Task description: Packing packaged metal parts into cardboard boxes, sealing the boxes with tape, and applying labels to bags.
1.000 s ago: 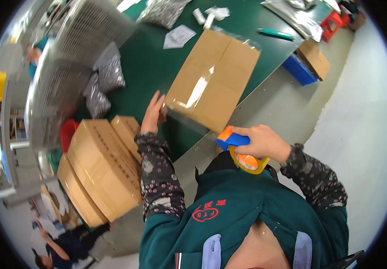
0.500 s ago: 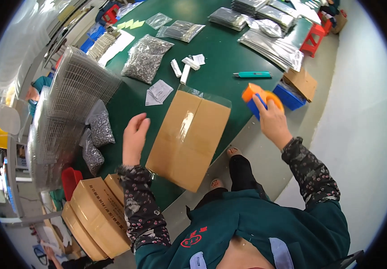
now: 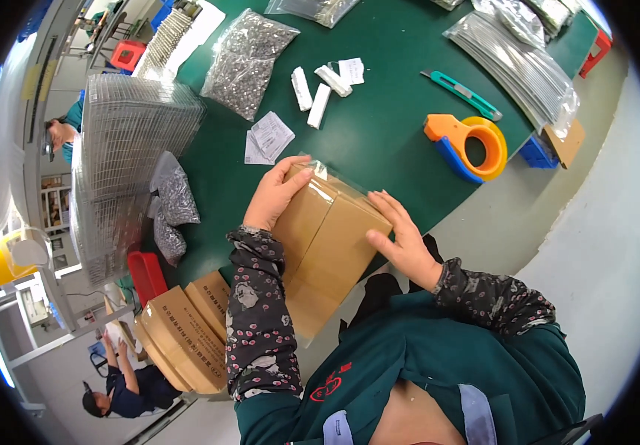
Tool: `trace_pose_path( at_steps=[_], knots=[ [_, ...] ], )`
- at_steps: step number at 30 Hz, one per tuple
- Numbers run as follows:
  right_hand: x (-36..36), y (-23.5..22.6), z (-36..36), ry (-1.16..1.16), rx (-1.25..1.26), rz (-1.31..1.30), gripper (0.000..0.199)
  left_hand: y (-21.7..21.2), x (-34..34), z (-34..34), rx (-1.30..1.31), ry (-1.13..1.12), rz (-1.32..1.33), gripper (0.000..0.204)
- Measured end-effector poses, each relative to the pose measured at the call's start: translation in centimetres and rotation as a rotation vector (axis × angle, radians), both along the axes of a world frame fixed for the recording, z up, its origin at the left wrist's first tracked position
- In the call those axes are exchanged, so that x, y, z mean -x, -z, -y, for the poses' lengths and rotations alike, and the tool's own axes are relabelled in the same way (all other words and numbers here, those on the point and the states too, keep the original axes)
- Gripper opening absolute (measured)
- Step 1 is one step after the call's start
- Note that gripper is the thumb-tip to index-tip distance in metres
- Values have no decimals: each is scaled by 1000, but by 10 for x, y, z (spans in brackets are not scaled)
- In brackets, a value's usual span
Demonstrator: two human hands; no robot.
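A brown cardboard box (image 3: 335, 245) with clear tape along its top seam lies at the table's near edge. My left hand (image 3: 274, 194) grips its far left corner, thumb on top and fingers over the far edge, where a strip of clear tape (image 3: 321, 170) sticks out. At the right edge rests my right hand (image 3: 407, 241), its fingers stretched out along the box and its thumb apart on the top. An orange and blue tape dispenser (image 3: 476, 148) lies on the green table (image 3: 386, 141) to the right, touched by neither hand.
Beyond the box are paper slips (image 3: 269, 137), small white packets (image 3: 320, 104), a bag of small metal parts (image 3: 249, 63) and a teal utility knife (image 3: 462, 95). Wire racks (image 3: 123, 148) stand on the left, above stacked cartons (image 3: 186, 334). Two other people are at the left.
The tape dispenser has gone from my right hand onto the table. Both hands have come onto the box, which has turned slightly. My view has shifted too.
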State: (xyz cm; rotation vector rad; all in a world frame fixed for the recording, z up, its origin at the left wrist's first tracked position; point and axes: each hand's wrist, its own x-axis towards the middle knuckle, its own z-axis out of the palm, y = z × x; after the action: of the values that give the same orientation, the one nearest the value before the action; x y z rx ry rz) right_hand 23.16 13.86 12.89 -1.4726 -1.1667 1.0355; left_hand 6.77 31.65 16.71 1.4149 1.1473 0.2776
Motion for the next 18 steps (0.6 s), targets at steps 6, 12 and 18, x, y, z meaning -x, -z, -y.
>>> trace_pose_path(
  at_steps=[6,12,18],
  knots=[
    [5,0,-19,-27,114,-518,36,0,-9,-2,67,-77,14,15],
    [-1,-4,-26,-14,241,-700,32,11,-15,-1,40,-69,-88,21],
    [-35,12,-69,-22,403,-651,41,25,-27,-5,-171,-271,-492,34]
  ],
)
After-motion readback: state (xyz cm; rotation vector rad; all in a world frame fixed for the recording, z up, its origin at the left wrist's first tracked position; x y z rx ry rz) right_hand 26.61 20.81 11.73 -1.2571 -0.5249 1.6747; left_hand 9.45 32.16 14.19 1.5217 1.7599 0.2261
